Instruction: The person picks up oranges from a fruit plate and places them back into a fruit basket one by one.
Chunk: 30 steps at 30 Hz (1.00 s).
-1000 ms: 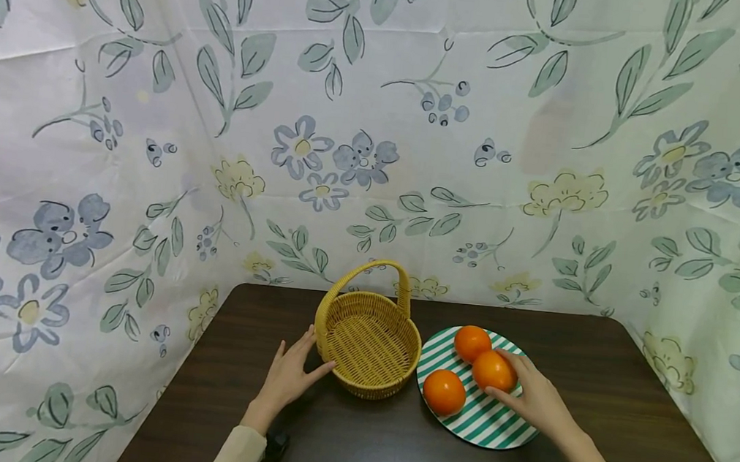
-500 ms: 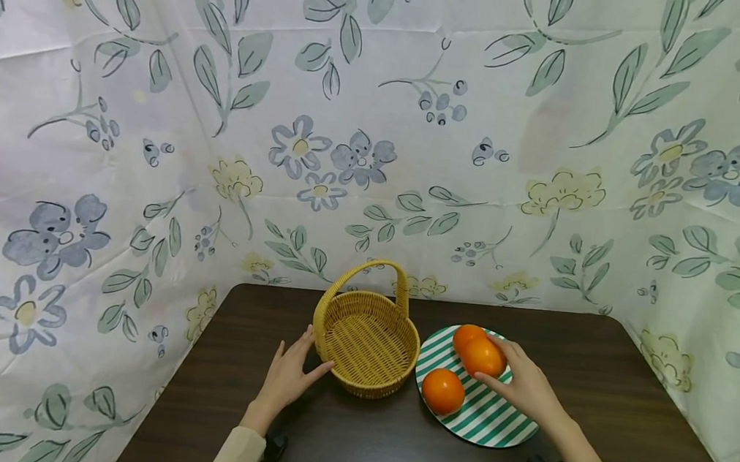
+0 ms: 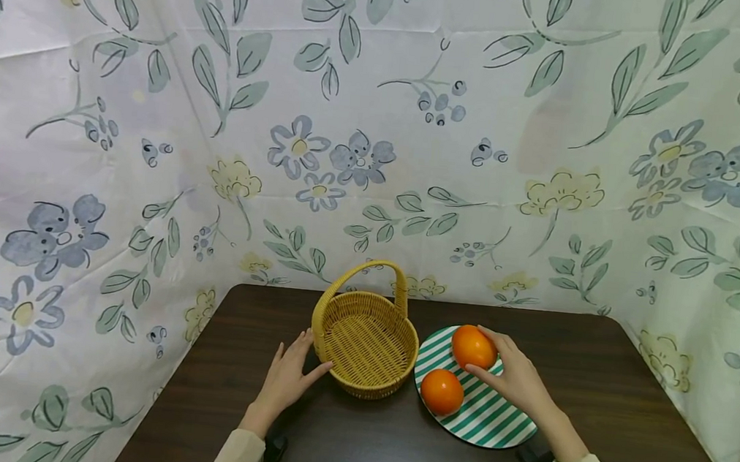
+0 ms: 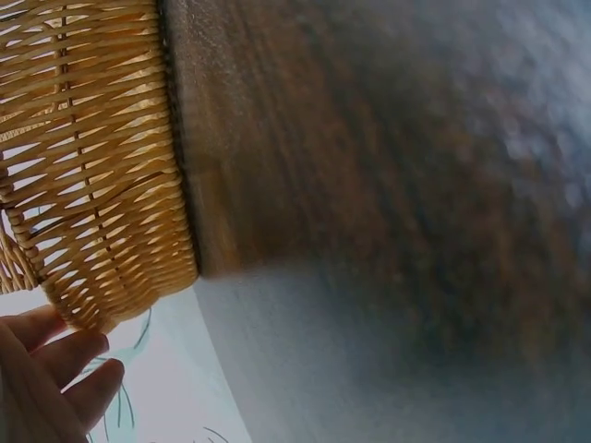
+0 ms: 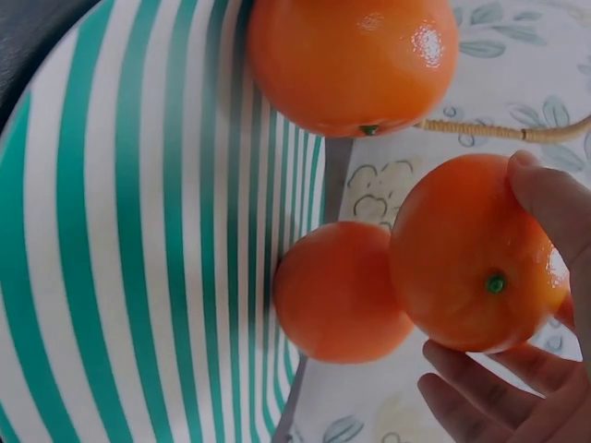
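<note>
My right hand (image 3: pixel 520 380) holds an orange (image 3: pixel 474 347) between thumb and fingers, over the far part of a green-and-white striped plate (image 3: pixel 491 426). The right wrist view shows this held orange (image 5: pixel 480 240) lifted off the plate, its small green stem spot facing the camera. Another orange (image 5: pixel 337 300) sits behind it on the plate; the held one hides it in the head view. Nearer the front lies one more orange (image 3: pixel 442 393). Fingers spread, my left hand (image 3: pixel 289 372) touches the left side of a yellow wicker basket (image 3: pixel 369 345), which has nothing inside and a tall arched handle.
Basket and plate stand side by side on a dark brown wooden table (image 3: pixel 383 452). A white cloth with flowers and leaves (image 3: pixel 367 113) hangs close behind the table and along its sides. Dark wrist cameras (image 3: pixel 536 460) sit below both hands.
The right hand has gripped an orange on the plate, raised it and brought it left, so it now covers the far orange. The left hand stays beside the basket.
</note>
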Available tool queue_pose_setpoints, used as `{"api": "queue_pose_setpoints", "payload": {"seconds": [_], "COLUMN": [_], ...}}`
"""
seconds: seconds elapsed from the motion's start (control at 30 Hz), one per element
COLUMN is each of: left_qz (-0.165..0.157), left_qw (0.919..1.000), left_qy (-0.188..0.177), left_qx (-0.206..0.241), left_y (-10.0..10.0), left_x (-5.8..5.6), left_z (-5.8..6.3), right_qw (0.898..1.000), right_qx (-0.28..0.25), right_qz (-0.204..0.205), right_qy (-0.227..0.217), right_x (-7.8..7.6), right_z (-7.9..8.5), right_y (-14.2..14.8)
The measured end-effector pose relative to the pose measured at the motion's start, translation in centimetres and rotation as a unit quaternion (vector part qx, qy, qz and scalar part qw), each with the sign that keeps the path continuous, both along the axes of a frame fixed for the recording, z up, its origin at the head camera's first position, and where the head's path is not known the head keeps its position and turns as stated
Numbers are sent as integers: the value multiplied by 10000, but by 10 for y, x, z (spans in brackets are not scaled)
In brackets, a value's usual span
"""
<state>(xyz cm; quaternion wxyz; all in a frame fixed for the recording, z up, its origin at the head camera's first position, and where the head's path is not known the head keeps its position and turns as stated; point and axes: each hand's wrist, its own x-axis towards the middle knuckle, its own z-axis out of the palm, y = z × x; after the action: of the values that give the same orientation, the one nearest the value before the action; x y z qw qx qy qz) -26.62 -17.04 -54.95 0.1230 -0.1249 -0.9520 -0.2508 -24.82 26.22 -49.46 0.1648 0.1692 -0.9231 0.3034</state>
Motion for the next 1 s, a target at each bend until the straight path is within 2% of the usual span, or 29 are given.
{"api": "queue_pose_setpoints", "payload": {"seconds": [0.33, 1.0], "left_qz": [49, 92], "left_qw": [9999, 9999], "left_qy": [-112, -82], "left_qx": [9, 2], "left_y": [0, 1], "left_x": [1, 1], "left_z": [1, 2], "right_qw": [9999, 9995], "right_qx": [14, -171], "right_qz": [69, 233], "right_qy": [102, -118], "right_x": [-4, -12], "right_z": [6, 7], "right_y": [-8, -23]}}
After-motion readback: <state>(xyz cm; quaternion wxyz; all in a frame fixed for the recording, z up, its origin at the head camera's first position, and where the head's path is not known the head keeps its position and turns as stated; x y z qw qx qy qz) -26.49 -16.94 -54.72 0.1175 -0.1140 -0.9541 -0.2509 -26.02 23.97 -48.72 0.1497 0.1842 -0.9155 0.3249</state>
